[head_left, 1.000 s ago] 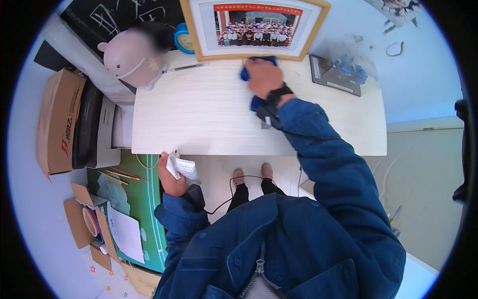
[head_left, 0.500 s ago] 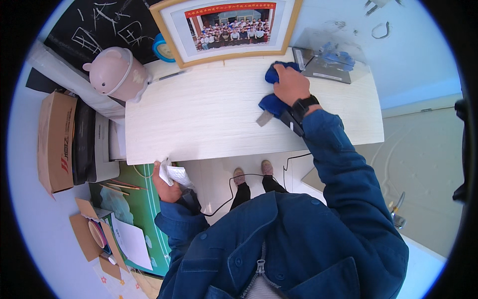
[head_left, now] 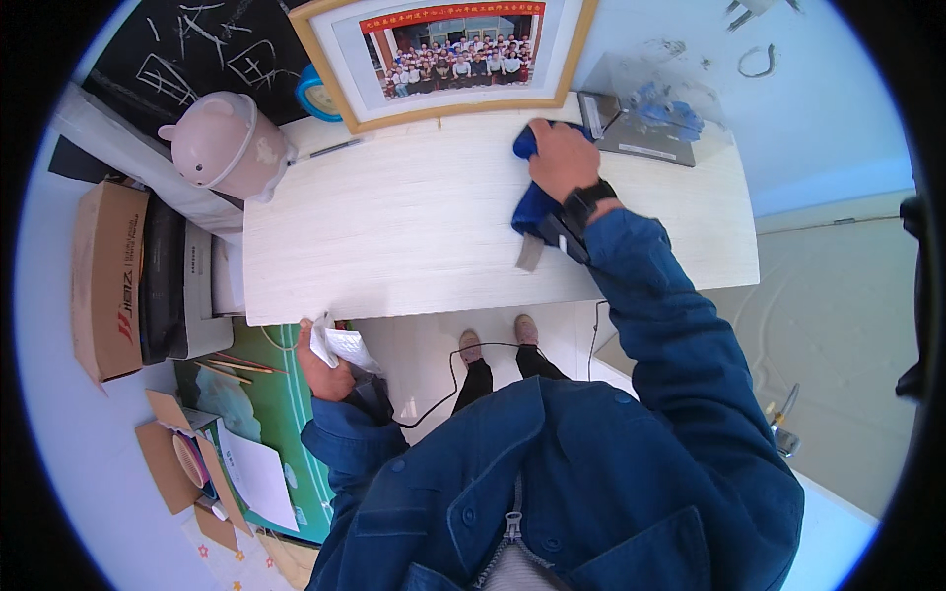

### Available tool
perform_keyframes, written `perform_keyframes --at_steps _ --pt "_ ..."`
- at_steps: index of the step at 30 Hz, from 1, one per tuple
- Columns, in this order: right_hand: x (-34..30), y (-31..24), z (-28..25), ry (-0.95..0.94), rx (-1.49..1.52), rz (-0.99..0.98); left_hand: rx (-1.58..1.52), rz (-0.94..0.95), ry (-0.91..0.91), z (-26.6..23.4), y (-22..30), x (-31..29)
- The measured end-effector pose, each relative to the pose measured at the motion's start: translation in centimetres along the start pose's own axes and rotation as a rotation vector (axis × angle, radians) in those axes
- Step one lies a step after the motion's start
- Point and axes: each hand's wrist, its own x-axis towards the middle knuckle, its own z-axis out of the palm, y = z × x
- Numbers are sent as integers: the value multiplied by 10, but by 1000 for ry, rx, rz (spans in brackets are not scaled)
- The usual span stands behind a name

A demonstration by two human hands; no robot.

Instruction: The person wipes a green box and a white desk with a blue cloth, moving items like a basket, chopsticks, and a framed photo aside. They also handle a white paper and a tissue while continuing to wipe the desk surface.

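Observation:
On the white desk top (head_left: 394,217), my right hand (head_left: 567,163) is closed over a blue cloth (head_left: 534,209), pressing it near the foot of the picture frame. Part of the cloth pokes out by the fingertips, and a larger part spreads below the hand, with a grey strip (head_left: 529,253) at its lower end. A black device is on my right wrist. Off the desk's left front corner, my left hand (head_left: 325,376) grips a crumpled white quilted packet (head_left: 345,343); its fingers are partly hidden behind it.
A framed group photo (head_left: 458,59) stands at the back, with a blue round clock (head_left: 317,96) beside it. A pink animal-shaped bin (head_left: 229,148) and a pen (head_left: 332,149) are at the left. A dark flat tray (head_left: 641,138) lies back right. Cardboard boxes (head_left: 110,281) sit far left.
My right hand has slid a little left across the desk, dragging the blue cloth with it. My left hand still grips the white packet in about the same place.

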Motion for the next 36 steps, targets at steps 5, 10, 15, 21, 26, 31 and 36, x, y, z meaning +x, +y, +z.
perform_keyframes --at_steps 5,10,15,21,26,31,36 --pt "20 -24 6 -100 63 -239 -132 1 -27 2 14 0" --pt "19 1 -1 -73 60 -23 -36 12 -44 1 20 3" --pt "-12 8 -4 -81 38 44 2 82 -51 2 29 4" --pt "-67 15 -21 -131 90 15 28 -23 -131 -10 39 4" --pt "-92 50 -39 -125 106 75 22 47 -15 -29 82 -1" --pt "-106 96 -48 -48 219 -60 -1105 -238 -304 7 181 45" --pt "-114 195 -73 217 411 -20 -1113 -430 -638 108 260 88"
